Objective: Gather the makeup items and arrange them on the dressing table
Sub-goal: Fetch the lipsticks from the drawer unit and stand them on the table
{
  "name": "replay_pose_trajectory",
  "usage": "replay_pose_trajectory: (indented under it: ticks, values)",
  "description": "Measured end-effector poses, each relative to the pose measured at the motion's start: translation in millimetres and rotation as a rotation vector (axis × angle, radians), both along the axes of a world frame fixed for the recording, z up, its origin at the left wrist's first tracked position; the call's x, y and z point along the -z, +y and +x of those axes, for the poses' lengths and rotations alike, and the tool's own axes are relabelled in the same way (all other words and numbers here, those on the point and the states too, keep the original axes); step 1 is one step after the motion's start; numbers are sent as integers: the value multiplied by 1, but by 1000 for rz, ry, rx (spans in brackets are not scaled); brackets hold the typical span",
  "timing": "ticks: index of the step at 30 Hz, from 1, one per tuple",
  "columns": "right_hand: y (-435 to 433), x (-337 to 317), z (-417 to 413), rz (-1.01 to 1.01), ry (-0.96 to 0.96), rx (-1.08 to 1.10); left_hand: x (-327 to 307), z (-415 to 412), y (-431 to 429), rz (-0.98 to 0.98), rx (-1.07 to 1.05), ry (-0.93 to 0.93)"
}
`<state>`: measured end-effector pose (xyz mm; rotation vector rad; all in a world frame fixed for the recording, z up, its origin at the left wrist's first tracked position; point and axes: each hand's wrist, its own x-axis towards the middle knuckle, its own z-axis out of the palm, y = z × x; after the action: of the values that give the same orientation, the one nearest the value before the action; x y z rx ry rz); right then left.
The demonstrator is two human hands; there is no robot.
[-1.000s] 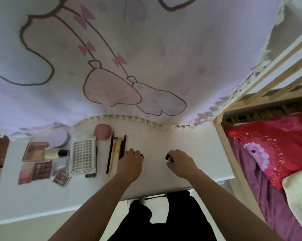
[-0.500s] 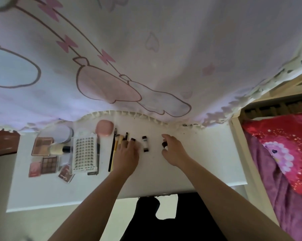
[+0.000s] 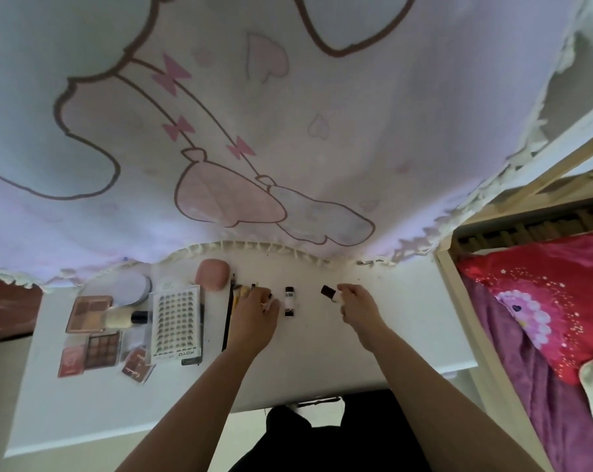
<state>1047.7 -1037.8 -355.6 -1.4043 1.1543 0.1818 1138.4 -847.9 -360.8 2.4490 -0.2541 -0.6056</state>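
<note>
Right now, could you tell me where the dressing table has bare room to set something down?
Bare: the dressing table from the right hand, which holds a small bottle, to the bed frame, and the front strip. Crowded: left rear, palettes to brushes under the left hand.

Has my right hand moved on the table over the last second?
Yes. The right hand, pinching a small bottle, moved toward the curtain: it was level with the lower half of the lash tray, now with its top.
</note>
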Motion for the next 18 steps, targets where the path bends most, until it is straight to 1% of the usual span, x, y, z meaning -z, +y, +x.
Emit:
replay_pose_trajectory:
  ticks: [2, 4, 6, 8, 9, 11, 14, 16, 18]
  values:
    - [3, -9, 1, 154, -74, 105, -7, 3, -5, -54, -44, 106]
    - [6, -18, 0, 264, -168, 170, -15, 4, -11, -152, -65, 197]
    - [11, -24, -1, 340, -258, 205, -28, 1, -17, -242, -49, 259]
    - [16, -30, -2, 361, -297, 208, -39, -2, -21, -331, -2, 279]
    - [18, -32, -3, 357, -303, 194, -43, -3, -21, -362, 35, 276]
    - [23, -38, -5, 349, -319, 167, -48, -6, -21, -364, 118, 248]
    - [28, -48, -7, 339, -308, 154, -51, -8, -19, -285, 219, 151]
    - [33, -56, -8, 343, -239, 93, -54, -11, -21, -239, 262, 53]
    - [37, -61, -9, 333, -145, -24, -55, -16, -22, -251, 242, 8]
